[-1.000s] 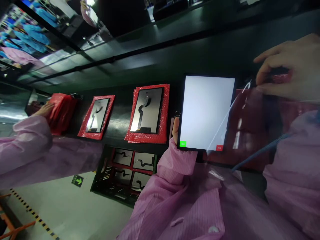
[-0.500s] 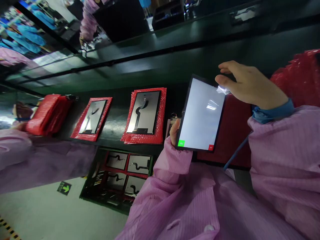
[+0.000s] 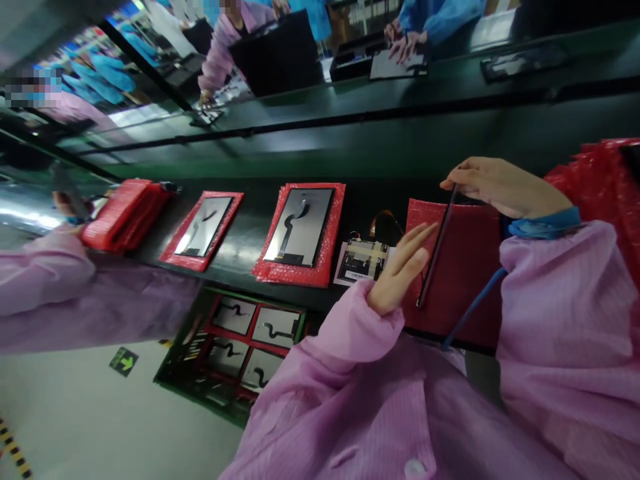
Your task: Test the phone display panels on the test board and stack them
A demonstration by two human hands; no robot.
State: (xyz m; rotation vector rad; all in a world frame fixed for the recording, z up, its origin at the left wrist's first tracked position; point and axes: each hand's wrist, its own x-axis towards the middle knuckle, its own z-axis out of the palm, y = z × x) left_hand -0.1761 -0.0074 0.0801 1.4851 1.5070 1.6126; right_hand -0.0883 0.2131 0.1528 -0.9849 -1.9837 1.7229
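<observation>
Just now our screen panel (image 3: 431, 270) has swung round: half a second ago its white face, with the green and red squares, was tipped towards us, and now we see it edge-on, a thin dark strip standing over the red mat (image 3: 470, 273). That means, we judge, that its display cannot be read from our side at this angle. Our right grip (image 3: 500, 183) pinches the panel's upper end above the mat's far edge. Our left grip (image 3: 403, 273) has let go of the side it was holding; its fingers are stretched out beside the panel, over the mat's left edge, and whether they touch it we cannot tell.

The turn has also uncovered the circuit board (image 3: 361, 261) on the bench (image 3: 241, 233), left of the mat. Its orange ribbon (image 3: 384, 215) loops towards our left grip, where its end is hidden, so it could snag. A blue cord (image 3: 473, 310) crosses the mat's near right part, another likely catch.

Further left of the mat lie two panels on red bubble bags (image 3: 303, 230), then a stack of red bags (image 3: 125, 217) with a co-worker's hand near it. Bubble wrap (image 3: 595, 180) is heaped right of the mat; a crate (image 3: 200, 401) of panels sits below and left of it.
</observation>
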